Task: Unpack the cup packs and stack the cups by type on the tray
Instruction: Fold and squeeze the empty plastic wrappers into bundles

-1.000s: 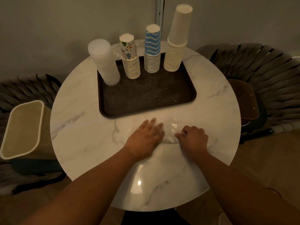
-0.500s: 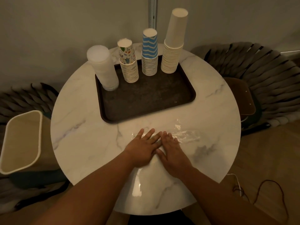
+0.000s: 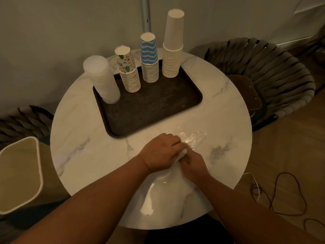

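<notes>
Four cup stacks stand sorted along the tray's far edge. Both hands, left hand and right hand, together clutch the empty wrapper, likely bunching it for the bin.

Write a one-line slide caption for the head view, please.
Both hands, left and right, gather clear plastic wrap on the marble table; four cup stacks stand on the dark tray.

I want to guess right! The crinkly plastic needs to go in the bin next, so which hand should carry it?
Probably the left hand. It already bunches the plastic wrapper with the right hand, and the bin stands beside the table on the left.
</notes>
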Motion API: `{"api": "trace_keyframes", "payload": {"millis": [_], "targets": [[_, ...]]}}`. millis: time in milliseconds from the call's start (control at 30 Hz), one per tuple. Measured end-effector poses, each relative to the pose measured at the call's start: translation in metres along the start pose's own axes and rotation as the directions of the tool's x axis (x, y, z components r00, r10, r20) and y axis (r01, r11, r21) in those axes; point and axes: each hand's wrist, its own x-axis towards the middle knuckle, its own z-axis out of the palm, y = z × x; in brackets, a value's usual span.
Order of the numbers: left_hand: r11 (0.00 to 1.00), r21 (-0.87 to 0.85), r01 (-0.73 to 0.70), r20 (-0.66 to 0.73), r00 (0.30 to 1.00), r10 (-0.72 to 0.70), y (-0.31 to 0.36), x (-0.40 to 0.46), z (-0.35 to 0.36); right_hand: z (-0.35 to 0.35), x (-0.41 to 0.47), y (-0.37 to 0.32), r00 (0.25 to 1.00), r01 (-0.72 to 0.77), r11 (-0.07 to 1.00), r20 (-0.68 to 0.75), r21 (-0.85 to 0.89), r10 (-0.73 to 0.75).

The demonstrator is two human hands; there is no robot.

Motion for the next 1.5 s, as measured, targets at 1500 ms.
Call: {"api": "trace_keyframes", "payload": {"millis": [1500], "targets": [[0.43, -0.35, 0.833, 0.207, 0.516, -0.831, 0.048, 0.067, -0.06, -0.098, 0.066, -0.105, 0.895, -0.028, 0.979, 0.441, 0.202, -0.065]]}}
